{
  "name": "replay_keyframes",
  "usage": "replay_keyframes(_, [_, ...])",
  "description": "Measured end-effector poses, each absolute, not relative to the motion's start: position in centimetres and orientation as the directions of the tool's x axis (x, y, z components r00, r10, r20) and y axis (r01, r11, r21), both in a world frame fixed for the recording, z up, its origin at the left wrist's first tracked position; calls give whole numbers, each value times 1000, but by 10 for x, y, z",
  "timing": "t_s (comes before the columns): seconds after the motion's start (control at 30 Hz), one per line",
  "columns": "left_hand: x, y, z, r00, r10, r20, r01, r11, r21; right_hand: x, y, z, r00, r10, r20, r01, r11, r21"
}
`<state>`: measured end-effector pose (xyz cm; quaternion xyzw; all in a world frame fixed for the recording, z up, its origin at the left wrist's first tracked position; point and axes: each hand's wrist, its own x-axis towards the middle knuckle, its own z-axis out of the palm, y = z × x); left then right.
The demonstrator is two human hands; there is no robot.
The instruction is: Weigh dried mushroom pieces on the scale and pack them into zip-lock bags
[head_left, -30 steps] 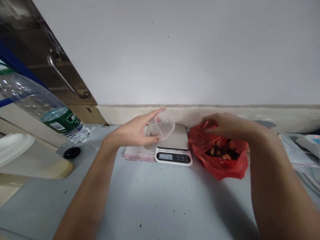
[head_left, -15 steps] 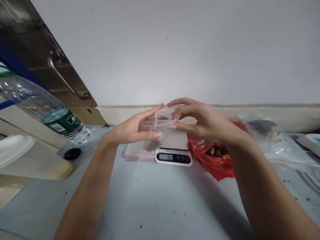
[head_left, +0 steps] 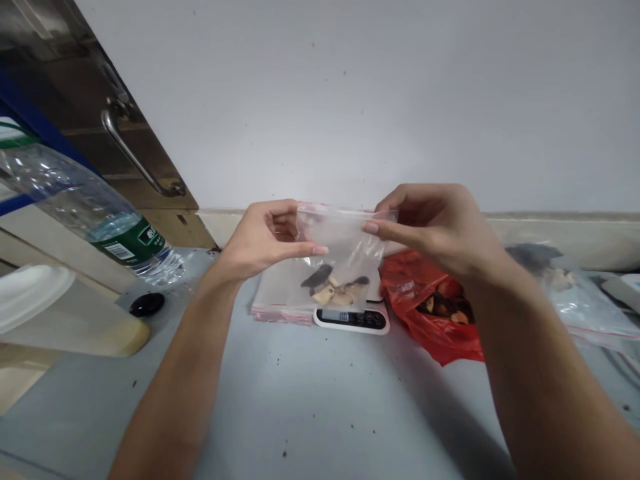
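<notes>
Between my hands hangs a clear zip-lock bag (head_left: 340, 243) with several pale and dark dried pieces (head_left: 335, 288) in its lower part. My left hand (head_left: 267, 237) pinches its left side, the thumb in front. At the top right corner, my right hand (head_left: 430, 223) grips the bag between thumb and fingers. Behind and below it is a white digital scale (head_left: 351, 320), its display reading about 0.0. A stack of flat zip-lock bags (head_left: 280, 310) lies just left of the scale. To its right, an open red plastic bag (head_left: 415, 313) holds dark and orange-brown dried pieces.
On the left stand a water bottle (head_left: 90, 193), a translucent lidded container (head_left: 65, 320) and a small black object (head_left: 147, 305). Another filled clear bag (head_left: 575, 293) lies far right. A white wall (head_left: 350, 107) rises behind the grey table (head_left: 300, 407).
The bag's mouth was held open; now its top edge is drawn out flat. My right hand has moved right, and the pieces inside now face me.
</notes>
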<state>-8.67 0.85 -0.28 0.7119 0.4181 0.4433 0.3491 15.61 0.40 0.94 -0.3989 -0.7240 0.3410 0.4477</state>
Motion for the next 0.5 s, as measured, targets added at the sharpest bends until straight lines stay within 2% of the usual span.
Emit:
replay_keyframes(0.13, [-87,9,-2,225,897,380,216,-426,879,159,3,11,-240,893,381,220,433,-874])
replay_keyframes(0.33, [-80,3,0,229,851,473,374,-525,765,165,4,11,-328,889,320,311,422,-852])
replay_keyframes(0.5, [-75,-3,3,297,801,520,367,-599,712,167,5,10,-409,862,300,334,447,-830])
